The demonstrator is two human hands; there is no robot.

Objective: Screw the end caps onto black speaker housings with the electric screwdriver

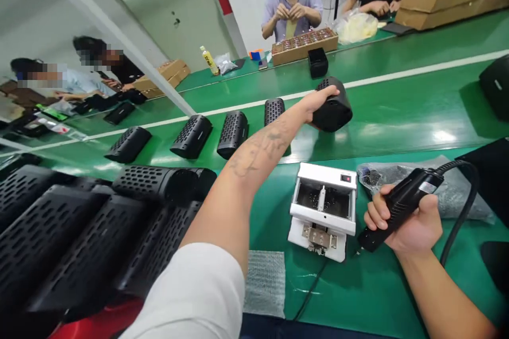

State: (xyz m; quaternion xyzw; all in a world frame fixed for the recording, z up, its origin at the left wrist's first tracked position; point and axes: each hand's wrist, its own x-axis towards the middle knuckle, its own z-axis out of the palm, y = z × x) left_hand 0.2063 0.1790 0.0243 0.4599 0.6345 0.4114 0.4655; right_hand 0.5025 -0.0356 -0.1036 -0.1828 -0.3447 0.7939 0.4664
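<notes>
The left arm reaches far out and away from the body, and the left hand (314, 103) is closed over the end of a black speaker (333, 106), holding it up just above the green worktop (401, 122). The right hand (411, 222) is bent and shut tight around a black electric screwdriver (401, 206). The screwdriver's tip points down, just beside a white machine (323, 211). A thick black cord (463, 209) curves up from the screwdriver.

The top of the white machine is open, and a thin white post stands in its dark middle. A row of holey black speakers (193, 136) lies on the worktop past the machine. A big pile of them (67, 238) sits near the left arm. Open green space lies between the row and the machine.

A clear plastic bag (421, 190) holds dark things. Across the worktop, a cardboard tray (304, 47) holds rows of small things in front of a co-worker (292, 2).
</notes>
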